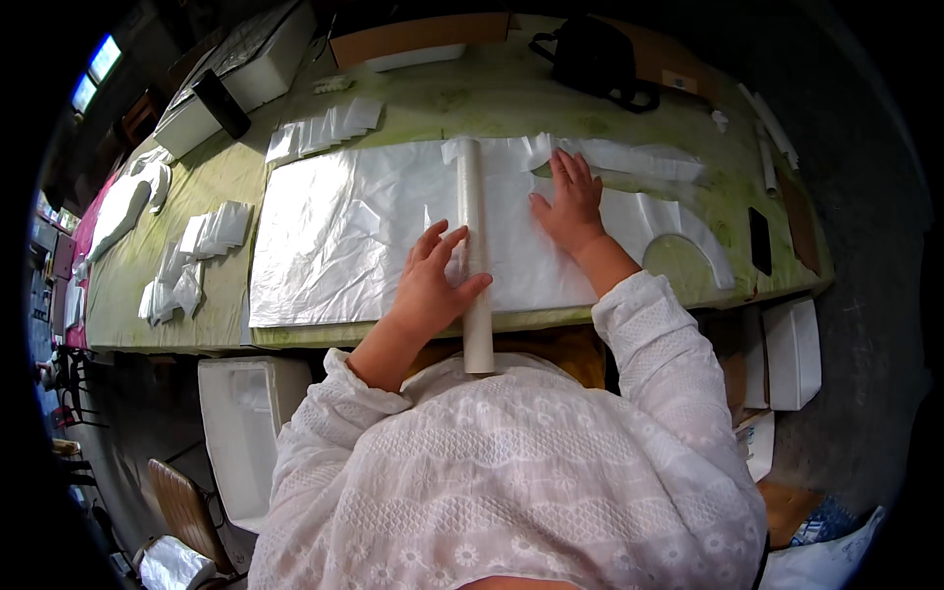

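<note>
A stack of thin, whitish see-through plastic sheets (334,236) lies flat across the table, with strap-like cut ends toward the right. Across it, pointing toward me, rests a long pale roll (474,206), its near end jutting past the table edge. My left hand (430,280) is at the roll's left side, fingers apart, the thumb lying over the roll. To the right of the roll, my right hand (570,205) is spread with its fingertips on the plastic near the far edge. Nothing shows in either palm.
Folded plastic pieces (329,126) lie at the back left, with another bundle (211,231) farther left. A black cylinder (220,103) leans by a white foam box. A black bag (595,64) sits at the back; a dark phone (759,241) lies right. Below the table stands a white foam bin (211,433).
</note>
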Available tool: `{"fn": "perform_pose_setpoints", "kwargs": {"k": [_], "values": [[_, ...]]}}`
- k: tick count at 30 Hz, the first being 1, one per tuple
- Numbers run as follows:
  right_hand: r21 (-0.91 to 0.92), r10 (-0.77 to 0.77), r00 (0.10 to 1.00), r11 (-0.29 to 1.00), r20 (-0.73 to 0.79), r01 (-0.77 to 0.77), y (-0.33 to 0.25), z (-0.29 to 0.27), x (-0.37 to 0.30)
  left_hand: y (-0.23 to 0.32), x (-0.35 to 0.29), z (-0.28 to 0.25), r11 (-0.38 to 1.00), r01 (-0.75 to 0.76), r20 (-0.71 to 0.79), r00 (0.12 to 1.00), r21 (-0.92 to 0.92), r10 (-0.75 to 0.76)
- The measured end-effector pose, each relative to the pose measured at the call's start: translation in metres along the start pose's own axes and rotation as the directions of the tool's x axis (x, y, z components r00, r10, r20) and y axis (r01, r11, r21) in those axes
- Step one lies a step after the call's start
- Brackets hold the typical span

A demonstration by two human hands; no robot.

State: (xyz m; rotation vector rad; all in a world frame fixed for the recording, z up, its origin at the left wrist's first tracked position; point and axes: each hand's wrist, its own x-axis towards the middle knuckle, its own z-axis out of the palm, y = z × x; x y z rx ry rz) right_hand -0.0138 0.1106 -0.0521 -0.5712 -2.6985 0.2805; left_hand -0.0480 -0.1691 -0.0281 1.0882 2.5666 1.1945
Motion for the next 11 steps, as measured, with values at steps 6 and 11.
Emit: {"fn": "perform_pose_setpoints", "kwargs": {"k": [6, 11], "values": [[0.287, -0.510, 0.859, 0.817, -0.042, 0.500, -0.088, -0.024, -0.067, 0.000, 0.013, -0.012, 0.920, -0.387, -0.344, 0.873, -0.055, 0.347], [0.489, -0.658, 0.741, 0.695, 0.137, 0.527, -0.111, -0.036, -0.088, 0.024, 0.042, -0.019, 0.893, -0.449, 0.084, 0.889, -0.018, 0.449]]}}
